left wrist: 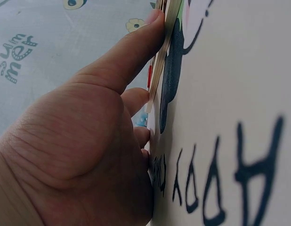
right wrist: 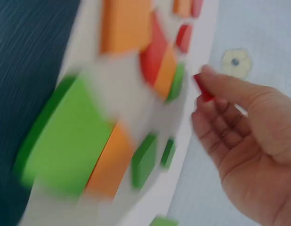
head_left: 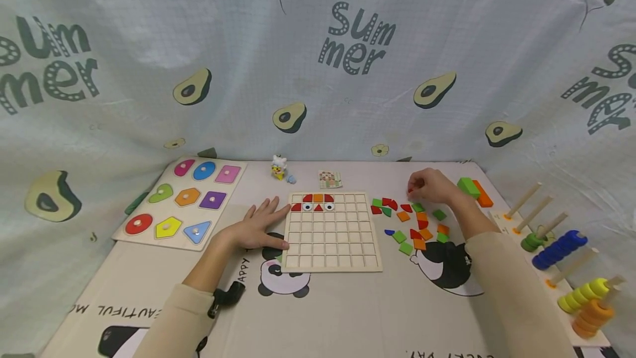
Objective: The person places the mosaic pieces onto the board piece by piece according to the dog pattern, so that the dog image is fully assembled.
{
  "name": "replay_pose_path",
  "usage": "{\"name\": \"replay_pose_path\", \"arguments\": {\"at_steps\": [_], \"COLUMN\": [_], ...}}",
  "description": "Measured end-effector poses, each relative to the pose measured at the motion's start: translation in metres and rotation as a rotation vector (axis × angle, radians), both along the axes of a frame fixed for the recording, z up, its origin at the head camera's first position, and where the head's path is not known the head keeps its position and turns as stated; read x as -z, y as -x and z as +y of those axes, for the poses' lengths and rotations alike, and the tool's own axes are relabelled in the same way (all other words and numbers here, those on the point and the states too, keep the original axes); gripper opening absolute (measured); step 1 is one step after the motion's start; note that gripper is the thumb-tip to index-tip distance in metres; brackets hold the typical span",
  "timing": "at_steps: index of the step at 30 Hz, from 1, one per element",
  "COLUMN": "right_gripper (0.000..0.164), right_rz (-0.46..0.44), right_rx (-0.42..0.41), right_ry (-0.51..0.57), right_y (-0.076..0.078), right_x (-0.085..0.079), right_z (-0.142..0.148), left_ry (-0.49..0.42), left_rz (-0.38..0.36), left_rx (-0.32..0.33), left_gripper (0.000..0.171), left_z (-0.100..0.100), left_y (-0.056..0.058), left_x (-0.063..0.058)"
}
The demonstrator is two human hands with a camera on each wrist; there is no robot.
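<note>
A wooden grid board (head_left: 330,242) lies on the table, with red, orange and eye-marked pieces filling part of its top two rows. My left hand (head_left: 257,226) rests beside it, fingers spread, with thumb and forefinger touching the board's left edge. In the left wrist view, the thumb of that hand (left wrist: 84,127) lies against the board's side. My right hand (head_left: 428,185) is raised over the far side of the loose pieces. Between its thumb and fingers it pinches a small red piece (right wrist: 203,88); its exact shape is partly hidden.
Loose green, orange and red tiles (head_left: 406,248) lie right of the board. A shape puzzle (head_left: 171,203) is at the left, and a peg stacker (head_left: 561,258) with rings at the right. Behind the board are a picture card (head_left: 330,179) and a small figurine (head_left: 279,168).
</note>
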State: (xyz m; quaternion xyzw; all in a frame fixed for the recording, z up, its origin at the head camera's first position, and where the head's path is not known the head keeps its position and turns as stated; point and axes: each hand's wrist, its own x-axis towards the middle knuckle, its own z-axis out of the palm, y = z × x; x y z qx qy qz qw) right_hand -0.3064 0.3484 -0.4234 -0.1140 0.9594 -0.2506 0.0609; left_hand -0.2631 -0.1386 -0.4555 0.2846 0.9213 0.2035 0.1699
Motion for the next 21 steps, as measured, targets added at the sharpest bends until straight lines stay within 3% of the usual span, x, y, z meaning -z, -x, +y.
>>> {"name": "replay_pose_path", "arguments": {"at_steps": [5, 10, 15, 21], "right_gripper": [0.009, 0.012, 0.008, 0.003], "right_rz": [0.016, 0.013, -0.009, -0.032], "right_rx": [-0.063, -0.202, -0.299, -0.285], "right_ry": [0.212, 0.276, 0.225, 0.069], "right_y": [0.006, 0.012, 0.012, 0.007], "right_x": [-0.008, -0.007, -0.003, -0.001], "right_z": [-0.048, -0.11, -0.153, -0.172], "left_ry": [-0.007, -0.01, -0.01, -0.014], "left_rz": [-0.011, -0.012, -0.001, -0.005], "left_rx": [-0.004, -0.005, -0.001, -0.002], "left_gripper": [0.1, 0.099, 0.099, 0.099], "left_z": [0.0, 0.001, 0.001, -0.001], "left_y": [0.0, -0.001, -0.001, -0.001], "left_x": [0.0, -0.001, -0.001, -0.002]}}
